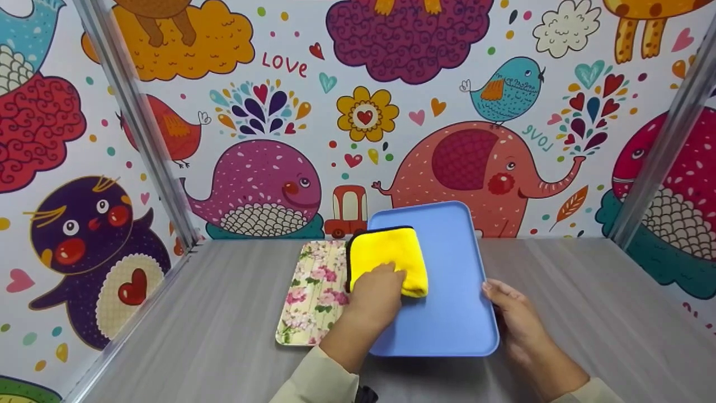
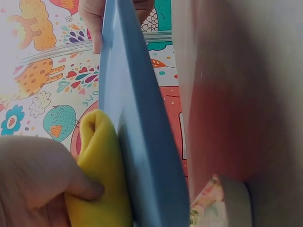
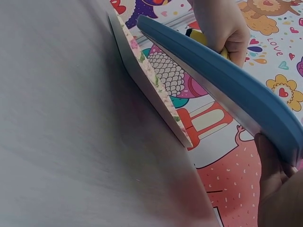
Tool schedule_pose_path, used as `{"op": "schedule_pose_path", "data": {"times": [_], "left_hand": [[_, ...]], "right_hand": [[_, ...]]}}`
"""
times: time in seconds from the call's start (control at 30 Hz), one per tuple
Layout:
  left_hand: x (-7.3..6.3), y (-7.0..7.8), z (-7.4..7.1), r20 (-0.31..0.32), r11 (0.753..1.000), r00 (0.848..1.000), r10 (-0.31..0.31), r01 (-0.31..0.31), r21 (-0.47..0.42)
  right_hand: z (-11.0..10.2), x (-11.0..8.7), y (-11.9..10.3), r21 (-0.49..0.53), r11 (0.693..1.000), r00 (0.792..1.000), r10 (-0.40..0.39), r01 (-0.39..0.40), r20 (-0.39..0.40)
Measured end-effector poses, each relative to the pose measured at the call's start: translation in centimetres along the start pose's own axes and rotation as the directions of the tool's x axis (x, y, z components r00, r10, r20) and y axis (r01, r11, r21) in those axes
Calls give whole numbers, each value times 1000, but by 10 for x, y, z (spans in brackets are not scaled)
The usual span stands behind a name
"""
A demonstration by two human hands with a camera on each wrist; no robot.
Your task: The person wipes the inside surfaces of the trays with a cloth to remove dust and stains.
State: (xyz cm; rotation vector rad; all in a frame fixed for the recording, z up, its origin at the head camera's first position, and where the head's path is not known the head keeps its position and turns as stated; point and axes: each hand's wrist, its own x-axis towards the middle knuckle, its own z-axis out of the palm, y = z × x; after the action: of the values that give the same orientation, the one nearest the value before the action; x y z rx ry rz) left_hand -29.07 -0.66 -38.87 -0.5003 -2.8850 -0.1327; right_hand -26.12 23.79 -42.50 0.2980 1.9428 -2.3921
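A blue rectangular tray (image 1: 453, 319) is held up off the table, tilted, its raised rim and inner face showing in the head view. My right hand (image 1: 517, 319) grips its right edge, with the thumb over the rim and the other fingers behind. On the tray's upper left lies a folded yellow cloth (image 1: 386, 249) with dark edging. My left hand (image 1: 373, 296) holds this cloth against the tray, fingers bent; in the left wrist view the thumb (image 2: 87, 187) presses into the folded cloth (image 2: 102, 161). From the right wrist view, the tray's underside (image 3: 222, 75) hides most of the cloth.
A floral-patterned tray (image 1: 313, 291) lies on the grey table (image 1: 224, 313), left of the blue tray and partly overlapped by it. Behind stands a wall with cartoon animals (image 1: 268, 184), and metal posts (image 1: 151, 134) rise at both sides.
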Motion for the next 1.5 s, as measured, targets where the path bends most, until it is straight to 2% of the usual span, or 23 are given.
{"op": "schedule_pose_path", "data": {"times": [0.2,0.33,0.53,0.77,0.93,1.23,1.37,1.5], "left_hand": [[1,2,1,30,990,998,-50,54,-129],[0,4,1,21,986,998,-57,60,-155],[0,8,3,-21,986,999,-41,37,-160],[-1,12,3,-42,966,998,-42,30,-259],[-2,14,2,-48,951,998,-40,23,-309],[-3,19,0,-6,925,999,-32,27,-378],[-4,21,1,-5,915,1000,-26,21,-402],[-6,23,3,-54,918,999,5,-26,-396]], "right_hand": [[0,0,-1,18,1000,1000,-13,13,-2],[0,-1,-1,27,999,1000,-17,17,1],[2,-1,1,39,998,999,-46,46,-1],[3,-2,2,28,998,998,-59,59,-2],[4,-3,0,19,999,999,-37,37,-1],[6,-4,-2,-31,1000,1000,-8,8,5],[7,-4,-1,-46,999,1000,-7,7,10],[7,-3,1,-29,999,1000,-12,13,22]]}}
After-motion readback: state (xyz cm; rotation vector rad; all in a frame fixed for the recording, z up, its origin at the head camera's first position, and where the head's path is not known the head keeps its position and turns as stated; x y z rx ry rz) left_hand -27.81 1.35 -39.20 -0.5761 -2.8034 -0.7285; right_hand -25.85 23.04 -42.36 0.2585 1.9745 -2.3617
